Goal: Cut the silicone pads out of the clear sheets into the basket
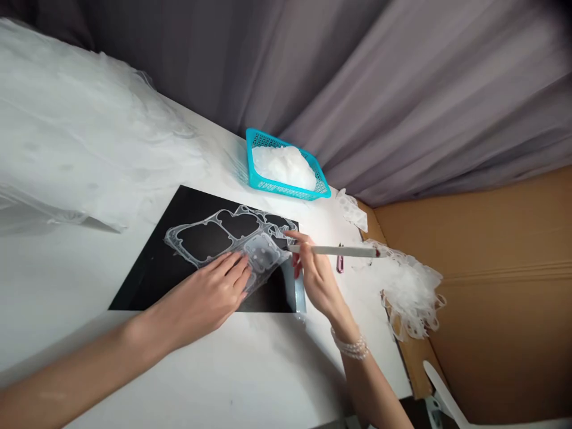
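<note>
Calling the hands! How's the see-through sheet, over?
Left hand: resting on clear sheet. Right hand: gripping long pale tool, tip by the sheet. Blue basket beyond black mat, touching neither hand. Over.

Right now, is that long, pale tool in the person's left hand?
No, the right hand grips the long, pale tool, while the left hand rests on the clear plastic piece.
</note>
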Demonstrator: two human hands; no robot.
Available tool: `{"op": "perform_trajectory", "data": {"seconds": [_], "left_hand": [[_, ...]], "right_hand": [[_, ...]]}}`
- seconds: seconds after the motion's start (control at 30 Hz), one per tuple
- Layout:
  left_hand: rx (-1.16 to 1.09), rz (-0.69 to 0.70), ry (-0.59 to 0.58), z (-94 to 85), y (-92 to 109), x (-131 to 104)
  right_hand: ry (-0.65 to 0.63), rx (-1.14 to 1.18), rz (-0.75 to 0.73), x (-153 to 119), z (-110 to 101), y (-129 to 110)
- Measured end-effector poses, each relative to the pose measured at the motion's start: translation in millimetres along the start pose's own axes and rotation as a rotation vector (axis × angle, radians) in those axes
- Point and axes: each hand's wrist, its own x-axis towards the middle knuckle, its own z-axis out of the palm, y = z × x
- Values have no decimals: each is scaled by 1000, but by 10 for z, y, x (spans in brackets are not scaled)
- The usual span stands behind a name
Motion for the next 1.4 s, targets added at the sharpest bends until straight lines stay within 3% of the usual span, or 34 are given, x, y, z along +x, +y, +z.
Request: {"op": "perform_trajectory", "data": {"seconds": [0.13, 0.27, 0.73, 0.93, 1.2, 1.4], "left_hand": [[99, 14, -46, 38, 25, -41], [77, 25, -43, 23, -2, -24], [24, 24, -105, 0, -14, -35], [3, 50, -113, -6, -24, -39], [-49, -24, -92, 57, 24, -82], [-102, -69, -76, 84, 53, -94]], "right_hand": [[-66, 102, -55, -6, 345, -108], [-47, 108, -121, 10, 492, -54], [-76, -64, -311, 34, 564, -26], [-85, -254, -383, -98, 515, -50], [-128, -566, -638, -101, 539, -22], [-114, -567, -575, -137, 549, 18]]}}
